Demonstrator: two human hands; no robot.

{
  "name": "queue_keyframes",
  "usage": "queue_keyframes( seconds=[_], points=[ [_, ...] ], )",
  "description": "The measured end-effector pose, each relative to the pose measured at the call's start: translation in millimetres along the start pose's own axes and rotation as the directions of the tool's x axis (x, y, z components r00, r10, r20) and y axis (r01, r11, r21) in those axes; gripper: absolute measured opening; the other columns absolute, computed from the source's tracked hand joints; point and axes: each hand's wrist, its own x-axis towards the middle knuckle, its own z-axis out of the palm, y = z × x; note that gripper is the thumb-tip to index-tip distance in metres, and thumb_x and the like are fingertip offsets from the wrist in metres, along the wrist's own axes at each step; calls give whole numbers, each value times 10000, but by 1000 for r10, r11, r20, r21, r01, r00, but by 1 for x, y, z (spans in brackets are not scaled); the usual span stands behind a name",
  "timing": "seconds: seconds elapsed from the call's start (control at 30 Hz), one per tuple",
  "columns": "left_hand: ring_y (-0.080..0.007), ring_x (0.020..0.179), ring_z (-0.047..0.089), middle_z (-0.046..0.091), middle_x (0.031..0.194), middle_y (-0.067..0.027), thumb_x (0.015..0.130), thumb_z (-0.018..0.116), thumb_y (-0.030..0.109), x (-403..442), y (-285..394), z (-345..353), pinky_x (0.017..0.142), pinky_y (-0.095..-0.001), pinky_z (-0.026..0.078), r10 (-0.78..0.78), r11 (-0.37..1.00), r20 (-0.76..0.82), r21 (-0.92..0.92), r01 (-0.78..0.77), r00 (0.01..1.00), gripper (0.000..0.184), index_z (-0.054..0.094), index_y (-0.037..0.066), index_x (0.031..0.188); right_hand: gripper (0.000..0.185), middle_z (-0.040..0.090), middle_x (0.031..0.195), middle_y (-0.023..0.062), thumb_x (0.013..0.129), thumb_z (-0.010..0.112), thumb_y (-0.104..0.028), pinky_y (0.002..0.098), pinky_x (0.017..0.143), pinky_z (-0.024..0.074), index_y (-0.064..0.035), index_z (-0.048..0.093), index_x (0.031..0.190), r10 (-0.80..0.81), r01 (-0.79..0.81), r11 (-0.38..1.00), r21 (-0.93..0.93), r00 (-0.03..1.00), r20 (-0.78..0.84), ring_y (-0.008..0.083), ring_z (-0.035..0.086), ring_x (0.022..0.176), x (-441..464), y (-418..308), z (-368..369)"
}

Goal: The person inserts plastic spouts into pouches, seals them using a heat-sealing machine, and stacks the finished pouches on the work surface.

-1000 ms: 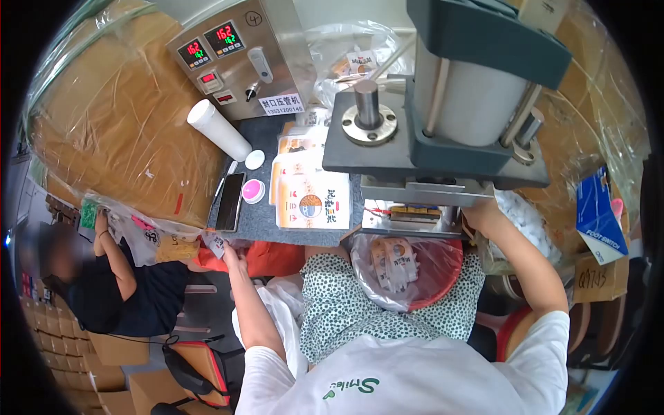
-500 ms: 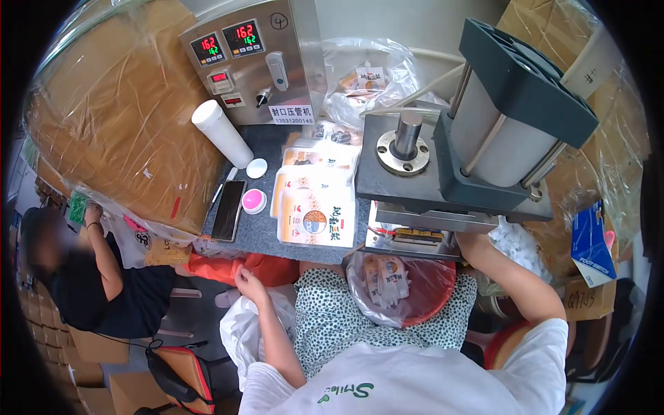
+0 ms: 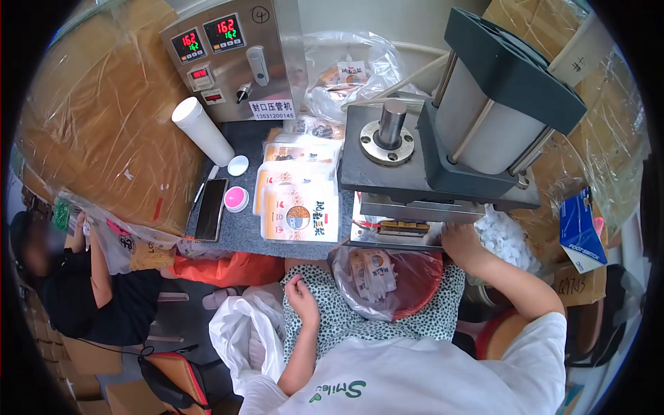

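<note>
My left hand (image 3: 302,302) is over my lap, its fingers loosely curled in, with nothing visible in them. Under the right end of the press (image 3: 422,205) is my right hand (image 3: 462,243); the machine's plate covers its fingertips, so whatever they hold or touch is hidden. A metal jaw with a brass-coloured bar (image 3: 404,229) lies just left of that hand. Below it, a red basin (image 3: 427,287) lined with clear plastic sits at my lap and holds several small printed pouches (image 3: 372,273). Flat printed pouches (image 3: 304,214) are stacked on the grey tabletop left of the press.
A steel control box (image 3: 228,62) with lit digits stands at the back. Left of the pouches are a white bottle (image 3: 204,131), a phone (image 3: 211,209) and a pink-topped jar (image 3: 236,199). A large carton (image 3: 104,117) borders the left side. Another person (image 3: 90,283) sits at far left.
My left hand has moved right, from in front of the red bag to over my lap. The right hand stays at the press. The whole view has shifted slightly.
</note>
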Motion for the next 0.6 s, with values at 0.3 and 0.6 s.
queue_keyframes(
  seconds=[0.3, 0.6],
  points=[
    [-74, 804, 577, 628, 1023, -90, 1033, 465, 70, -3, -34, -10, 706, -209, 497, -317, 812, 118, -479, 334, 941, 198, 549, -23, 1185, 247, 610, 884, 147, 873, 713, -242, 424, 756, 504, -20, 615, 919, -590, 468, 84, 880, 735, -334, 323, 646, 886, -21, -108, -75],
    [-117, 940, 573, 602, 1077, -67, 997, 553, 135, -6, -25, -58, 790, -281, 482, -326, 847, 156, -391, 361, 933, 279, 536, -8, 1236, 677, 488, 1391, 167, 1002, 545, -467, 347, 966, 489, 3, 369, 1457, -565, -485, -624, 612, 822, 74, 199, 570, 1170, 133, -346, -143]
  ],
)
